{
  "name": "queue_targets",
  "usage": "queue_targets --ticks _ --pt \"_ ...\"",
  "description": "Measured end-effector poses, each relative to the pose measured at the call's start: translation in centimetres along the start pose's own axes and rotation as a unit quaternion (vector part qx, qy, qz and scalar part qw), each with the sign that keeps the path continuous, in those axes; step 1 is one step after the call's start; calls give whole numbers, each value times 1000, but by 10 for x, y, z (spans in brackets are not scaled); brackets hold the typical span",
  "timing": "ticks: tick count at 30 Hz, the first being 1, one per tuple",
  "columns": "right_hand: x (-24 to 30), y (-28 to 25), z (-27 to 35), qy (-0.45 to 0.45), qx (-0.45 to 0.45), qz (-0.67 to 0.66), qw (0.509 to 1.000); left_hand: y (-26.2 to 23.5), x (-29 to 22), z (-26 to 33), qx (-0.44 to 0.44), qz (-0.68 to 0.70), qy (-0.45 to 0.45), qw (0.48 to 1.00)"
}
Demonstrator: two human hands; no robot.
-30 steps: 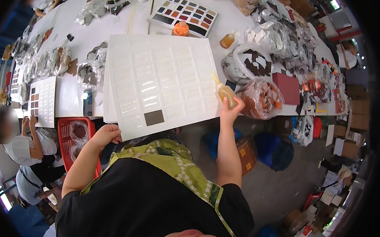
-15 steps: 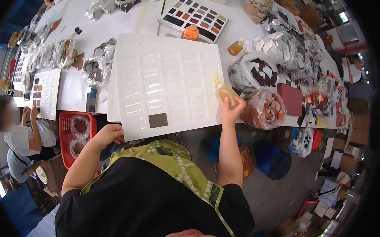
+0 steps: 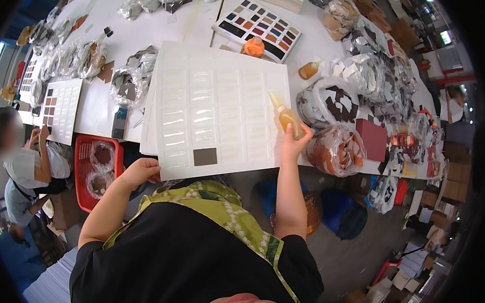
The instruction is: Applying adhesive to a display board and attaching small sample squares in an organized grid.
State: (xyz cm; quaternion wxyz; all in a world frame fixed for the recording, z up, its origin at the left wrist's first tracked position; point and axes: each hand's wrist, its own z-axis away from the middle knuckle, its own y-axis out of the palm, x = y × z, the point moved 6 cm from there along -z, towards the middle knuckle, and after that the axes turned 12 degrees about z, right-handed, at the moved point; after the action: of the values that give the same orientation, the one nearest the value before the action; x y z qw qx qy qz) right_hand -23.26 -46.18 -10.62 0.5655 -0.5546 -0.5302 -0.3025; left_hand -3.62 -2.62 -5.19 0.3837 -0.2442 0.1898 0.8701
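White and long, the worktable (image 3: 150, 34) fills the upper part of the view, with many things spread on it. Nearest, the person's left hand (image 3: 141, 171) grips the lower left corner of a large white sample card (image 3: 220, 110); the fingers are curled under its edge. This card lies on the near part of the table and its near edge hangs a little over the table border. It has rows of pale glossy rectangles, and one dark brown swatch (image 3: 205, 156) is stuck in the bottom row. At the card's right edge, the right hand (image 3: 292, 145) is closed around a small amber glue bottle (image 3: 287, 118), whose nozzle points up and left over the card. Just beside this hand, on the right, stands a clear bag of reddish-brown pieces (image 3: 337, 150). Below the table, on the left, there is a red basket (image 3: 98, 169), and further left another person (image 3: 20, 158) sits. Farther on the table lies a colour swatch chart (image 3: 258, 27), with an orange cap (image 3: 254, 46) touching its near edge.
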Motion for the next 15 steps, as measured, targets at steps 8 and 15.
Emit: queue_targets --ticks 8,15 --pt "10 0 -34 -46 -59 184 980 -1 2 -2 -11 -11 3 1000" --pt "28 22 -23 35 -9 -36 999 -2 5 -3 -12 0 8 1000"
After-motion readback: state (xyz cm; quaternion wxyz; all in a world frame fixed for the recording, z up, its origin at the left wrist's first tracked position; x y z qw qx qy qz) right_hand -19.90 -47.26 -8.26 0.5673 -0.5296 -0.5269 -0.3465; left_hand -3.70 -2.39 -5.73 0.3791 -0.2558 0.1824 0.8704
